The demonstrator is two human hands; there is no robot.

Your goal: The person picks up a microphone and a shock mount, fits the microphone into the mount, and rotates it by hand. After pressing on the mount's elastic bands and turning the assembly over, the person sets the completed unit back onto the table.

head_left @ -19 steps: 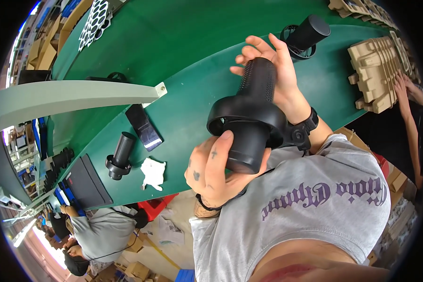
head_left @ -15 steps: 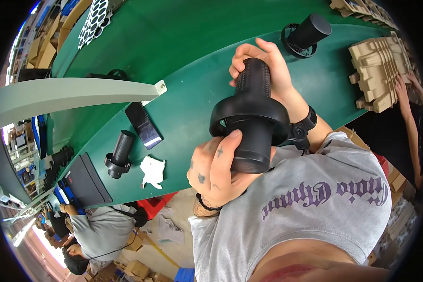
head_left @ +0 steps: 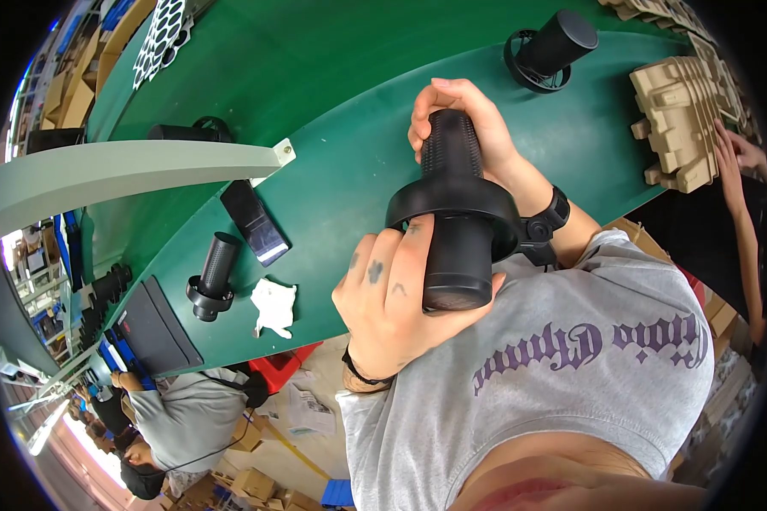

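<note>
I hold a black microphone (head_left: 453,153) with a wide black ring mount (head_left: 452,194) around its middle, over the table edge in front of my chest. My left hand (head_left: 388,285) is closed around the smooth lower body, its fingers over the near side just below the ring, its thumb under the end. My right hand (head_left: 477,128) curls around the textured far end from behind; its fingertips are partly hidden by the microphone. Two similar microphones stand on the green table (head_left: 349,170): one (head_left: 558,44) at the far right, a smaller-looking one (head_left: 217,264) at the left.
A phone (head_left: 254,223) and crumpled white tissue (head_left: 274,307) lie at left, beside a dark flat case (head_left: 153,324). A grey metal bracket (head_left: 145,175) spans the left. A moulded pulp tray (head_left: 677,123) stands at right, with another person's hands (head_left: 733,162). Another person (head_left: 187,417) sits lower left.
My left hand has turned on the lower body, its thumb leaving the near side and its fingers coming over the front. My right hand's fingers have curled closer over the textured end.
</note>
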